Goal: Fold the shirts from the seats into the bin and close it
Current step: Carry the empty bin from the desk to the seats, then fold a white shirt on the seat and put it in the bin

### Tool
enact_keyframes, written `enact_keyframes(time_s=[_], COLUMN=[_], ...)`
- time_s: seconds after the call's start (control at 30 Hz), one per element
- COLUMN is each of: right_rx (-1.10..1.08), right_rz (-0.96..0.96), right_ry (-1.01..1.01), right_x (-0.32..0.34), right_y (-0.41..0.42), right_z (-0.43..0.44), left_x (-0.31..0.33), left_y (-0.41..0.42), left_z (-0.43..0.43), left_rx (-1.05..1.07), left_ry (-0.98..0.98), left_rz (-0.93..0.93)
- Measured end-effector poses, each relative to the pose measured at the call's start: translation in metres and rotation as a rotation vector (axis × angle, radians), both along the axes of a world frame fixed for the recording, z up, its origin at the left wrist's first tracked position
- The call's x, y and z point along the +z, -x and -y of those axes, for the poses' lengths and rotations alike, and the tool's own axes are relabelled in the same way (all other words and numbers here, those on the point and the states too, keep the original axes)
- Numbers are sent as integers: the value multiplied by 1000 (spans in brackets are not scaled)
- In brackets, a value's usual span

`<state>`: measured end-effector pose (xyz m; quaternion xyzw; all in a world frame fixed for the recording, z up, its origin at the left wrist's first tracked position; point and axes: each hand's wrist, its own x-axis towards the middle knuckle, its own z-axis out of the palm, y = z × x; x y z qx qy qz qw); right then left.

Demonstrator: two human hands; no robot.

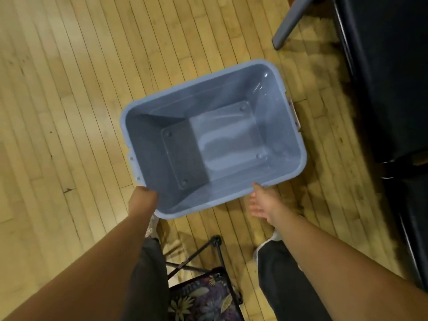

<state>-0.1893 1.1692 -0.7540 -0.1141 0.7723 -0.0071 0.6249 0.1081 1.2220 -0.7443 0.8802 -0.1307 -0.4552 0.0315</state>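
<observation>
Starting at the hands, the left hand [144,193] is seen at the near left corner of the blue bin [281,133], and the rim there is gripped by its curled fingers, though the fingertips are hidden behind the hand. The right hand [260,202] is held loose and spread out at the near long side of the bin. The rim is only touched by one fingertip, and the other fingers are pointed down toward the floor. The bin is set on the wooden floor [69,112] right in front of the person. Its top is uncovered and its bare blue bottom is shown. A pale handle [295,113] is seen on the short end at the right, and another one is partly seen on the short end at the left. Closer to the camera, two legs in dark trousers [284,286] are seen under the arms, and a pale shoe [266,244] is seen below the right hand. Between the legs, a folding stool [203,300] with a leafy cloth top and a black frame is placed just near the bin. Off to the right, a big dark seat [382,77] is seen beside the bin, and a grey leg [289,22] is slanted down to the floor by it.
</observation>
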Motion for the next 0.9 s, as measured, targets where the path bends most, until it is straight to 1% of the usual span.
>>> enact_keyframes(time_s=[0.13,0.23,0.3,0.37,0.43,0.53,0.63,0.8,0.9], right_rx=[186,199,192,201,193,177,147,-13,-104], right_rz=[-80,-64,-61,-72,-112,-174,-244,-422,-476], right_ry=[246,413,501,573,630,692,716,719,656], right_x=[33,59,120,189,237,285,321,358,369], right_y=[5,29,48,79,122,203,283,387,429], right_z=[45,85,115,139,155,168,165,133,104], left_x=[51,95,129,178,224,272,304,341,350], left_y=[30,67,101,150,205,288,369,490,550], left_z=[70,129,168,204,233,266,287,296,288], left_rx=[-141,-247,-263,-284,-314,-366,-480,-703,-854], left_ry=[131,269,336,384,432,488,508,477,458], left_rz=[-67,-143,-194,-241,-272,-312,-359,-459,-532])
